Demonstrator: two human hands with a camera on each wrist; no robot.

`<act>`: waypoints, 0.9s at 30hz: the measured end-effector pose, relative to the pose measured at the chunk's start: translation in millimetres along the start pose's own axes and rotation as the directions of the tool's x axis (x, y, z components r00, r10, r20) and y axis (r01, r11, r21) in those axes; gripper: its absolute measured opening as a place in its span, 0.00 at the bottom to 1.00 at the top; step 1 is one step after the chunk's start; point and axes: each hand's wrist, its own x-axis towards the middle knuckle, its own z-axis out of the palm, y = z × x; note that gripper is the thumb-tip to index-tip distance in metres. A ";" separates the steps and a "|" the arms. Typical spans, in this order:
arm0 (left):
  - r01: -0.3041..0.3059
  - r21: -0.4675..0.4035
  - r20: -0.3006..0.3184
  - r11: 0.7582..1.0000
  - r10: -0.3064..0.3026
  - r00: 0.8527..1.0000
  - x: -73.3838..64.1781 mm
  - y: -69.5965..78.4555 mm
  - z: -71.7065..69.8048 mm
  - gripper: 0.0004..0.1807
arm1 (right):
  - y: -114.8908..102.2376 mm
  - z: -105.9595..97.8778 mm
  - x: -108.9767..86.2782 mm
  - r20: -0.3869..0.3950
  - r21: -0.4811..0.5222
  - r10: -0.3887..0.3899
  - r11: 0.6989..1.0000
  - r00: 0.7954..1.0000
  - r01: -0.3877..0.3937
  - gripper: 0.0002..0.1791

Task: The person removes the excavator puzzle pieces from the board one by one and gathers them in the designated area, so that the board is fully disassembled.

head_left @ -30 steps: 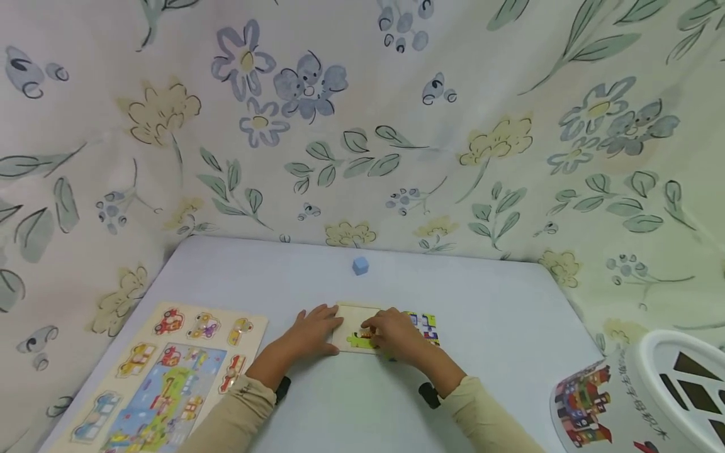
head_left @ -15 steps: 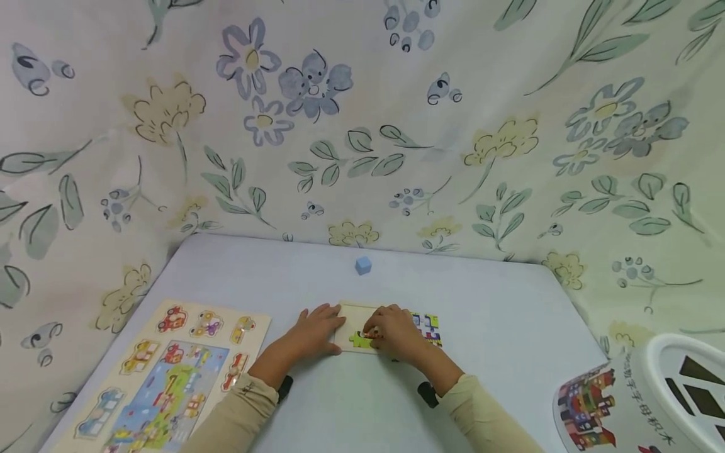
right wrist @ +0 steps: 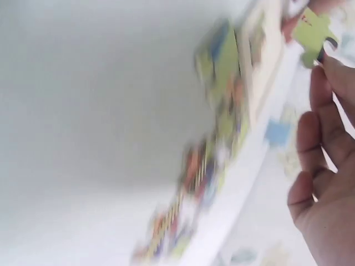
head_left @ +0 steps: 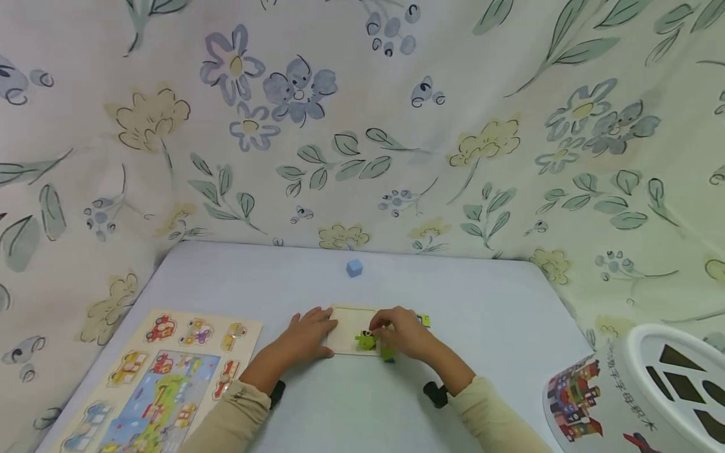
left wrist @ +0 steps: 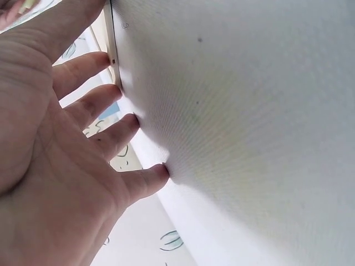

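Observation:
My right hand [head_left: 402,330] pinches a green jigsaw piece [right wrist: 310,32] between thumb and fingertips, with the other fingers loosely bent. In the head view that green piece appears over a shallow wooden puzzle tray [head_left: 345,318], raised off it in the right wrist view. The left hand [head_left: 306,336] lies at the tray's left edge, fingers spread, fingertips touching the edge and the table. Several loose jigsaw pieces [right wrist: 222,61] lie along the tray's right side, mostly hidden by my right hand in the head view and blurred in the right wrist view.
A wooden vehicle puzzle board [head_left: 170,377] lies at the left of the white table [head_left: 481,314]. Behind the tray sits a small blue cube [head_left: 354,268]. A white printed bucket [head_left: 612,390] with a slotted lid stands at the right. Flowered cloth [head_left: 340,126] hangs behind.
My right hand has lifted a green piece that its fingers were on over the tray. The left hand keeps its place at the tray's edge. The head view has shifted slightly.

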 end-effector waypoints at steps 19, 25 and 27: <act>-0.007 -0.019 0.015 1.000 0.007 1.000 1.1 -3.5 -1.6 0.37 | 52.9 -26.5 -42.1 0.110 0.004 0.117 0.993 0.987 -0.118 0.03; -0.016 -0.025 0.011 1.000 0.016 1.000 0.8 -2.8 -1.1 0.36 | 50.2 -24.7 -41.5 0.090 -0.022 0.150 0.989 0.985 -0.148 0.03; -0.017 -0.021 0.011 1.000 0.017 1.000 1.2 -2.9 -0.7 0.36 | 47.9 -24.6 -40.9 0.077 -0.016 0.154 0.988 0.985 -0.153 0.02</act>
